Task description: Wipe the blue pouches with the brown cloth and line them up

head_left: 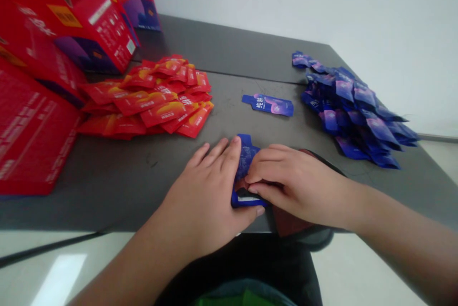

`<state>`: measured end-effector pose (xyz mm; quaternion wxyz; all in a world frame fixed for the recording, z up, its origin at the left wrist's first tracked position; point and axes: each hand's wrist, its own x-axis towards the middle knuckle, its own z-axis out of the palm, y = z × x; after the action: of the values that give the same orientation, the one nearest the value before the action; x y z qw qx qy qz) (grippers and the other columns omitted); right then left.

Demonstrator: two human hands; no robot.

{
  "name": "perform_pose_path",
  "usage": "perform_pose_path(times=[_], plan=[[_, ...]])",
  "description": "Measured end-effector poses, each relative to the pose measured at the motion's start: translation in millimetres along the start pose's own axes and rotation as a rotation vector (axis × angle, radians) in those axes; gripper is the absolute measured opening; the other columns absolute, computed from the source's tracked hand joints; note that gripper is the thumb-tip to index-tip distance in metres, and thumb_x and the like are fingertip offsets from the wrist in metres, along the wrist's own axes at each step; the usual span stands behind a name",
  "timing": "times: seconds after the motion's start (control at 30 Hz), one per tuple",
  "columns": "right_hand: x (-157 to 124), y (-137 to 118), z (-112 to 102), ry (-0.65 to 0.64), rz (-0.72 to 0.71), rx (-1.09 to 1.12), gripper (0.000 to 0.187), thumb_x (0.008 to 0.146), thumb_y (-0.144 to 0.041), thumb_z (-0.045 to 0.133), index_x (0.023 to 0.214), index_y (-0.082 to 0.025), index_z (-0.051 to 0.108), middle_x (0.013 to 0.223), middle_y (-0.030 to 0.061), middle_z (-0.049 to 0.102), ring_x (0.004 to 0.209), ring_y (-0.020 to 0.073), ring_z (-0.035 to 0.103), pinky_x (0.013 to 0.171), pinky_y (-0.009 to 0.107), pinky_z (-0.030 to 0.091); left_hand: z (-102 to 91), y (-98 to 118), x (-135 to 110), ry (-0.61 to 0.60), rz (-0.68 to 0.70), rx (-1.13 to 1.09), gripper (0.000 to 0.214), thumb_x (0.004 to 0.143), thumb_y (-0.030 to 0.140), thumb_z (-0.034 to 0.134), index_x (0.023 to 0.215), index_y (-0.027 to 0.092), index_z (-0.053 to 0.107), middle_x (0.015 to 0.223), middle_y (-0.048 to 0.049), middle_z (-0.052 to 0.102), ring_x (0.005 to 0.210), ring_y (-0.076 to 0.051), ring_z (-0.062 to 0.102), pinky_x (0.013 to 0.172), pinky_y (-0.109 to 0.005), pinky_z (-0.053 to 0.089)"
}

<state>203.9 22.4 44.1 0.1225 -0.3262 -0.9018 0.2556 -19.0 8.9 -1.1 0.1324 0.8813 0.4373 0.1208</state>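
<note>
Red cartons [102, 34]: standing at the far left, behind the loose packets
Red-orange sachets [153, 101]: heaped against the cartons, none near the fingers
Left hand [209, 184]: laid flat, fingers extended, steadying the pouch's left side
Blue spouted pouch [245, 158]: on the grey table [125, 168] between both hands, printed back up, seemingly mid-handling, not finished
Single blue pouch [274, 105]: lying apart beyond them, front up
Right hand [291, 177]: fingers curled, apparently pinching the brown flat piece [290, 222] over the pouch
Blue pouch heap [354, 110]: at right; how many are done, I can't tell
</note>
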Motion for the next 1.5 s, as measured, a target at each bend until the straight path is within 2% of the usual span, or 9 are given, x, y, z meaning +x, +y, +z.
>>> perform_pose_path(times=[0.13,0.37,0.67,0.9,1.3,1.5], plan=[[10,16,-3,0.030,0.022,-0.082,0.012,0.108,-0.024,0.061,0.103,-0.020,0.071,0.102,0.0050,0.069,0.100,0.0212,0.063,0.097,0.038,0.046,0.1,0,1,0.000,-0.004,0.009,0.111,0.087,0.067,0.072,0.169,0.006,0.028,0.173,-0.0178,0.040,0.160,-0.035,0.040,0.134,-0.053,0.026],[22,41,-5,0.138,0.077,-0.159,0.008,0.104,-0.022,0.063,0.098,-0.020,0.069,0.095,0.0044,0.066,0.094,0.0219,0.064,0.087,0.035,0.047,-0.9,0,2,-0.028,-0.007,0.043,0.110,0.088,0.068,0.069,0.169,0.005,0.029,0.174,-0.0199,0.038,0.161,-0.035,0.038,0.134,-0.053,0.024],[17,39,0,0.224,0.086,-0.163,0.008,0.104,-0.023,0.063,0.100,-0.020,0.070,0.097,0.0049,0.068,0.095,0.0220,0.065,0.090,0.035,0.047,-1.4,0,0,-0.033,0.032,0.089,0.099,0.094,0.063,0.063,0.167,0.004,0.031,0.174,-0.0204,0.037,0.162,-0.035,0.035,0.135,-0.052,0.022],[15,38,0,0.232,0.069,-0.173,0.009,0.104,-0.024,0.063,0.099,-0.019,0.070,0.097,0.0056,0.069,0.096,0.0225,0.065,0.090,0.035,0.047,-3.6,1,-1,-0.050,0.036,0.107,0.093,0.097,0.060,0.060,0.167,0.006,0.032,0.175,-0.0208,0.036,0.163,-0.035,0.034,0.135,-0.053,0.021],[14,39,0,0.234,0.072,-0.162,0.012,0.105,-0.025,0.062,0.099,-0.019,0.069,0.098,0.0064,0.069,0.096,0.0229,0.065,0.092,0.036,0.047,-4.3,1,-1,-0.071,0.031,0.124,0.097,0.096,0.064,0.060,0.168,0.006,0.031,0.175,-0.0199,0.035,0.163,-0.035,0.033,0.135,-0.054,0.023],[14,39,0,0.241,0.063,-0.158,0.010,0.105,-0.024,0.063,0.100,-0.019,0.071,0.099,0.0066,0.072,0.097,0.0235,0.067,0.092,0.037,0.048,-4.3,0,-2,-0.068,0.038,0.092,0.106,0.092,0.073,0.062,0.169,0.007,0.028,0.176,-0.0207,0.034,0.163,-0.036,0.033,0.135,-0.055,0.022]])
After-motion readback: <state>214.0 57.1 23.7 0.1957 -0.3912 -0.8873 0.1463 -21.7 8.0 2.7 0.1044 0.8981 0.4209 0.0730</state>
